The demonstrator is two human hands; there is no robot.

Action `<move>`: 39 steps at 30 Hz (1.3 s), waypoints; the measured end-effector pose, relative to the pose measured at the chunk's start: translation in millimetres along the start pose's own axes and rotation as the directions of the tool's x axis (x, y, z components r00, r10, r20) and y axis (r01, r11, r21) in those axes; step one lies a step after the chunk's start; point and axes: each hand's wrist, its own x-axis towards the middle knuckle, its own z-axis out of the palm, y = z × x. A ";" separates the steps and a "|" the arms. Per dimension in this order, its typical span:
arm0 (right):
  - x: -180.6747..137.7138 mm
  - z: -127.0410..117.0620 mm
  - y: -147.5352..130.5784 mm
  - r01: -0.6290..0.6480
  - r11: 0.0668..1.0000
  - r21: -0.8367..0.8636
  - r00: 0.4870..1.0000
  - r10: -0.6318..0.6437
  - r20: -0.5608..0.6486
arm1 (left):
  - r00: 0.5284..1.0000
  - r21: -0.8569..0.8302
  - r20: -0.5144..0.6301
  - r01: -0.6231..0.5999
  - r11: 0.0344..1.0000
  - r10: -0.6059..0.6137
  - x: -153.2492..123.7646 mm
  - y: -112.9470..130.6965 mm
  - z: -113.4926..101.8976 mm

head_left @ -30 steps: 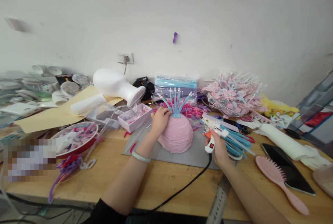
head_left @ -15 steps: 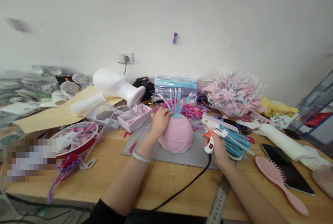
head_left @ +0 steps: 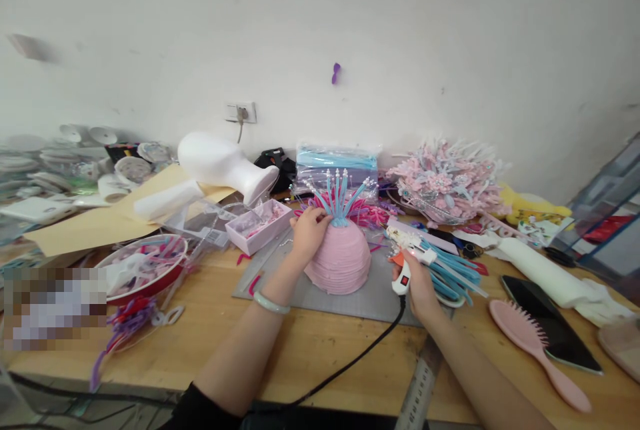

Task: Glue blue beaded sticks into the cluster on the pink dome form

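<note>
Pink ribbed dome point(head_left: 339, 263) sits mid-table on the grey mat point(head_left: 370, 298), with blue stems point(head_left: 339, 195) fanning up from its crown. A pink box point(head_left: 257, 223) lies just left of it and a brush point(head_left: 530, 343) well off to the right. Nothing blocks it. Left hand point(head_left: 307, 231) is curled over the crown, gripping the dome. Right hand point(head_left: 421, 285) is closed round a glue gun point(head_left: 407, 253), with blue strips point(head_left: 450, 278) beside it.

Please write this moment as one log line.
left hand: on pink dome | right hand: holds glue gun | blue sticks: upright atop dome
</note>
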 end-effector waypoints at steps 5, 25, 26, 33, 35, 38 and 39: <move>-1.2 0.3 -1.0 0.011 1.000 0.010 1.000 -0.011 0.000 | 1.000 -0.023 0.004 -0.013 1.000 0.013 -0.2 -1.3 1.6; -1.1 0.3 -2.6 0.034 0.999 -0.024 0.999 -0.035 -0.017 | 0.999 -0.027 -0.029 -0.021 0.999 0.021 -1.6 -2.1 2.9; -1.2 0.2 -2.9 0.032 0.999 -0.023 0.999 -0.032 -0.020 | 0.999 -0.027 -0.034 -0.028 0.999 0.027 -1.5 -2.7 3.3; -0.9 -0.5 -2.5 0.021 0.999 -0.033 1.000 -0.022 -0.016 | 0.998 -0.090 -0.045 -0.048 0.995 0.044 -1.1 -3.5 4.1; -1.0 -0.2 -2.4 0.027 0.999 -0.030 1.000 -0.028 -0.013 | 0.999 -0.119 -0.034 -0.046 0.992 0.042 -0.6 -4.1 4.0; -1.4 0.1 -2.5 0.024 0.999 -0.027 1.000 -0.024 -0.013 | 0.999 -0.144 -0.021 -0.035 0.989 0.033 0.1 -5.5 3.8; -1.6 0.1 -2.6 0.019 0.999 -0.026 1.000 -0.020 -0.013 | 0.999 -0.146 -0.014 -0.033 0.989 0.032 0.2 -5.8 3.5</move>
